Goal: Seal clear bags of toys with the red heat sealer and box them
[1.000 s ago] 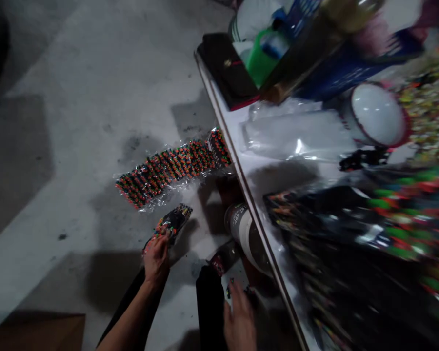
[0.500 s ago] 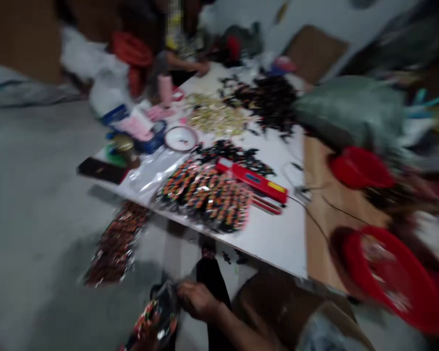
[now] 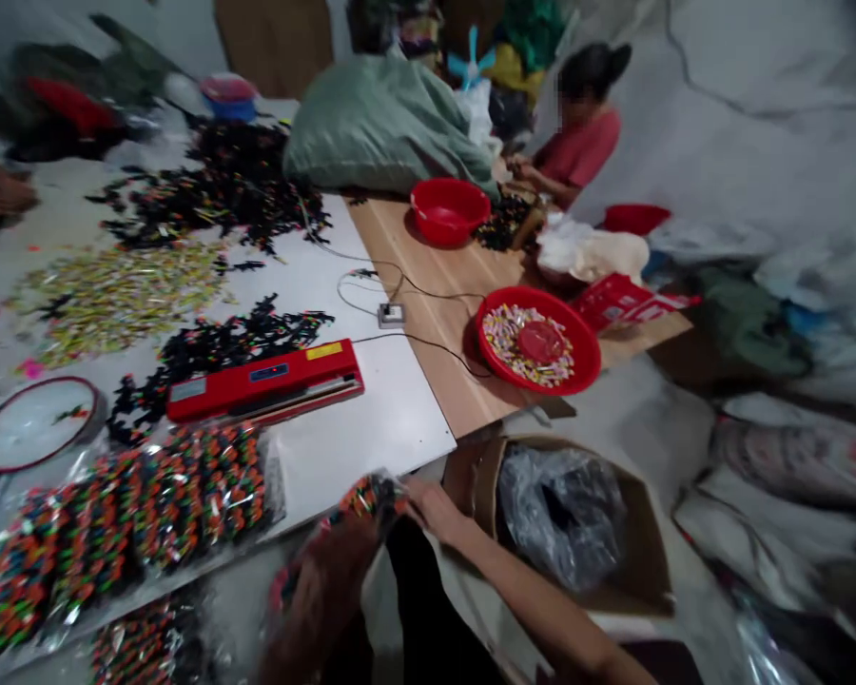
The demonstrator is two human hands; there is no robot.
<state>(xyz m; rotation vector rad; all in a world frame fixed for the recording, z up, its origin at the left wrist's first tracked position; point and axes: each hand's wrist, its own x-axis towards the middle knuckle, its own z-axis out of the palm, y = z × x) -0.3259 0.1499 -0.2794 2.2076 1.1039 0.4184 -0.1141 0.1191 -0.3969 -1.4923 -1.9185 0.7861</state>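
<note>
Low in front of me, below the table edge, is a clear plastic bag (image 3: pixel 362 495) filled with small black, orange and green pieces. My left hand (image 3: pixel 328 571), blurred, is wrapped over the bag's body. With closed fingers my right hand (image 3: pixel 435 509) grips the bag's end, above my dark trouser leg. Several similar filled bags (image 3: pixel 164 495) lie side by side along the near left edge of the white table (image 3: pixel 392 409). Behind them lies a red bag sealer (image 3: pixel 263 376), and past it a heap of black pieces (image 3: pixel 243 328).
An open cardboard box (image 3: pixel 656 552) lined with plastic stands at my right. Red basins (image 3: pixel 589 366) and a power socket (image 3: pixel 391 314) with cords are on the tabletops. A big green sack (image 3: pixel 371 124) lies behind. Another person (image 3: pixel 589 133) works at back right; another's hand (image 3: pixel 7 190) shows far left.
My view has swung to the right, bringing the box and the person into sight. The bag is now up by the table edge, and my left hand has come into clear view on it.
</note>
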